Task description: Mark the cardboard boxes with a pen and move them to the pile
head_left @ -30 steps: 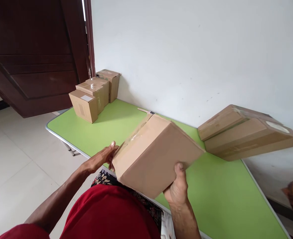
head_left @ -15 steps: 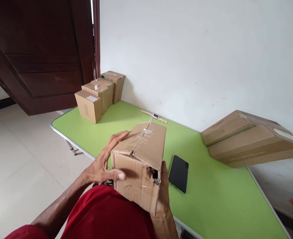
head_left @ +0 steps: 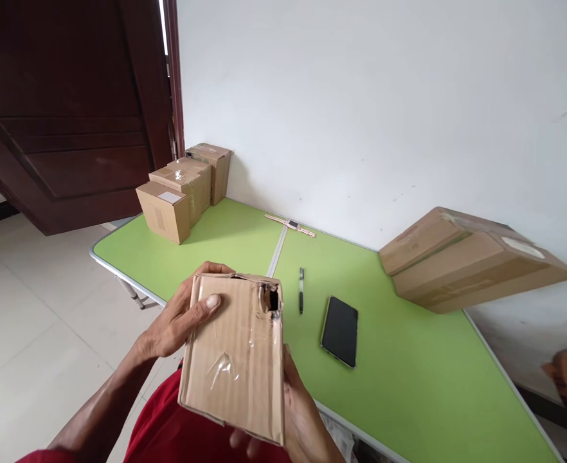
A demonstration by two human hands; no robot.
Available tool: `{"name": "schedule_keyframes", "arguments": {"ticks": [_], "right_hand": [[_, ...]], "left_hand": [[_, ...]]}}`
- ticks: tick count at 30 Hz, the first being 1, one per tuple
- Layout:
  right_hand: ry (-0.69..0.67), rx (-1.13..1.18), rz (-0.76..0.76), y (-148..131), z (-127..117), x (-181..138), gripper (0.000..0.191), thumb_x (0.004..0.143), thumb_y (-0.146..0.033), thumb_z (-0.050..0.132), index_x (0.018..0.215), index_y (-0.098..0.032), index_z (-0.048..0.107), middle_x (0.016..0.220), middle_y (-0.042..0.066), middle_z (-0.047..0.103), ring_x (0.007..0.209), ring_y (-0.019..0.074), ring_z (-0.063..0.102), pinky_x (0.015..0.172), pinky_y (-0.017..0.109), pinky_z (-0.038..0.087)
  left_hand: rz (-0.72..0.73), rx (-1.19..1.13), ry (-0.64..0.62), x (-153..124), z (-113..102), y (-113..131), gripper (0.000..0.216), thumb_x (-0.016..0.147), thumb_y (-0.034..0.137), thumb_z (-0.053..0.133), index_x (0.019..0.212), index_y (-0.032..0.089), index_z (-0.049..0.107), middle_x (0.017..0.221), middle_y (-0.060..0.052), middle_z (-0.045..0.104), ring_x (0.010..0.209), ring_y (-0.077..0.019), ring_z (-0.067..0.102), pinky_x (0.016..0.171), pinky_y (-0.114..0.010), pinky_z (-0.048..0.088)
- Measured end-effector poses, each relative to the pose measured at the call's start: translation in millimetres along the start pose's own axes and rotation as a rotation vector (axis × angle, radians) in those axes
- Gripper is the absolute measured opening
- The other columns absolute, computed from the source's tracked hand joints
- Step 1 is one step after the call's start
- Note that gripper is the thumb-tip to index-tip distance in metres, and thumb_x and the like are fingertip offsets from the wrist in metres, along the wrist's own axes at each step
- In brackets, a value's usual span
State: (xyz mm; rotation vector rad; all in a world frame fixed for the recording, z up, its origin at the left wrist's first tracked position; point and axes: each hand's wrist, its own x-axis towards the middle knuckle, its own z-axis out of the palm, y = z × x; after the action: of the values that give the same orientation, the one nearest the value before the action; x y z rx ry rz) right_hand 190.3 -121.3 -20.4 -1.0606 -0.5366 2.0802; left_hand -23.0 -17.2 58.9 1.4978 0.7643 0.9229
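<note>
Between my two hands is a brown cardboard box (head_left: 230,360), lifted at the near edge of the green table, one flat side turned up to the camera. That side has a torn hole in its upper right corner and shiny bits of tape lower down. My left hand (head_left: 187,315) grips the upper left edge, thumb on the facing side, other fingers behind. My right hand (head_left: 297,405) supports the lower right side, with some fingertips showing below the box. On the table beyond lie a black pen (head_left: 301,290) and a dark phone (head_left: 340,331).
Several cardboard boxes (head_left: 162,215) stand in a row at the table's (head_left: 409,379) far left. Two large boxes (head_left: 467,270) lean together at the right by the wall. A pink-strapped watch (head_left: 290,224) rests at the back edge. A dark door (head_left: 71,116) is at left.
The box has tipped so its holed side faces up toward the camera, its taped top now out of sight. It has shifted slightly left, and the pen has come into view.
</note>
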Motion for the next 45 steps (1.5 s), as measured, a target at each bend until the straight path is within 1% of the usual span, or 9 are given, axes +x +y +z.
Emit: {"name": "schedule_keyframes", "arguments": {"ticks": [4, 8, 12, 14, 16, 18, 25, 30, 45], "right_hand": [[0.145, -0.212, 0.029, 7, -21, -3, 0.111, 0.088, -0.096, 0.016, 0.099, -0.005, 0.077, 0.067, 0.02, 0.077, 0.051, 0.0218, 0.073, 0.045, 0.024, 0.051], [0.314, -0.404, -0.014, 0, -33, -2, 0.098, 0.088, -0.096, 0.022, 0.095, -0.014, 0.076, 0.061, 0.014, 0.074, 0.05, 0.0236, 0.071, 0.048, 0.028, 0.052], [0.562, -0.774, -0.286, -20, -27, -23, 0.081, 0.091, -0.09, 0.035, 0.056, -0.022, 0.062, 0.048, 0.008, 0.062, 0.047, 0.0233, 0.064, 0.05, 0.033, 0.051], [0.736, -0.881, -0.543, -34, -17, -36, 0.071, 0.094, -0.083, 0.044, 0.073, -0.021, 0.073, 0.071, 0.01, 0.075, 0.065, 0.026, 0.072, 0.056, 0.033, 0.055], [0.816, -0.892, -0.782, -49, -4, -44, 0.061, 0.098, -0.073, 0.049, 0.115, -0.022, 0.077, 0.114, 0.012, 0.08, 0.1, 0.0281, 0.076, 0.07, 0.031, 0.061], [0.794, -0.902, -0.922, -61, 8, -45, 0.055, 0.103, -0.063, 0.048, 0.135, -0.025, 0.069, 0.136, 0.01, 0.073, 0.12, 0.0259, 0.071, 0.085, 0.03, 0.062], [0.791, -1.008, -1.053, -63, 21, -22, 0.042, 0.109, -0.044, 0.046, 0.132, -0.019, 0.07, 0.125, 0.013, 0.076, 0.115, 0.0259, 0.072, 0.1, 0.039, 0.058], [0.865, -1.007, -1.188, -36, 26, -15, 0.04, 0.109, -0.038, 0.046, 0.143, -0.021, 0.061, 0.135, 0.014, 0.069, 0.125, 0.0275, 0.066, 0.106, 0.043, 0.055], [0.739, -0.961, -1.159, -44, 32, -24, 0.04, 0.106, -0.029, 0.048, 0.144, -0.023, 0.055, 0.131, 0.012, 0.066, 0.12, 0.0271, 0.064, 0.103, 0.044, 0.055]], "left_hand": [[-0.059, 0.07, 0.025, 1, 8, -11, 0.049, 0.101, 0.063, 0.054, 0.127, 0.022, 0.058, 0.116, -0.008, 0.068, 0.096, -0.0254, 0.065, 0.084, -0.035, 0.054], [-0.068, 0.131, 0.034, 8, 14, -16, 0.049, 0.1, 0.062, 0.058, 0.132, 0.024, 0.059, 0.133, -0.011, 0.065, 0.115, -0.0313, 0.063, 0.096, -0.041, 0.054], [-0.052, 0.215, 0.035, 11, 14, -10, 0.045, 0.102, 0.058, 0.059, 0.135, 0.027, 0.061, 0.138, -0.011, 0.065, 0.125, -0.0341, 0.062, 0.101, -0.043, 0.053], [-0.033, 0.287, 0.038, 9, 16, -4, 0.041, 0.104, 0.055, 0.058, 0.136, 0.03, 0.061, 0.137, -0.009, 0.065, 0.125, -0.0326, 0.062, 0.104, -0.043, 0.051], [-0.015, 0.359, 0.032, 7, 19, 0, 0.036, 0.105, 0.052, 0.056, 0.135, 0.033, 0.062, 0.135, -0.006, 0.065, 0.124, -0.0298, 0.062, 0.108, -0.043, 0.048], [-0.003, 0.398, 0.002, 4, 23, 3, 0.032, 0.107, 0.05, 0.054, 0.135, 0.035, 0.062, 0.136, -0.004, 0.065, 0.124, -0.0281, 0.061, 0.11, -0.042, 0.046], [0.042, 0.496, 0.042, 5, 43, 15, 0.038, 0.105, 0.041, 0.054, 0.143, 0.04, 0.057, 0.147, -0.003, 0.061, 0.138, -0.0299, 0.055, 0.114, -0.045, 0.044], [0.115, 0.693, 0.164, 12, 65, 31, 0.036, 0.091, 0.04, 0.074, 0.125, 0.03, 0.07, 0.117, -0.005, 0.072, 0.106, -0.0274, 0.071, 0.09, -0.039, 0.057], [0.018, 0.719, 0.222, 19, 75, 36, 0.018, 0.083, 0.045, 0.074, 0.087, 0.027, 0.074, 0.096, -0.004, 0.074, 0.092, -0.0293, 0.069, 0.079, -0.041, 0.052]]}}
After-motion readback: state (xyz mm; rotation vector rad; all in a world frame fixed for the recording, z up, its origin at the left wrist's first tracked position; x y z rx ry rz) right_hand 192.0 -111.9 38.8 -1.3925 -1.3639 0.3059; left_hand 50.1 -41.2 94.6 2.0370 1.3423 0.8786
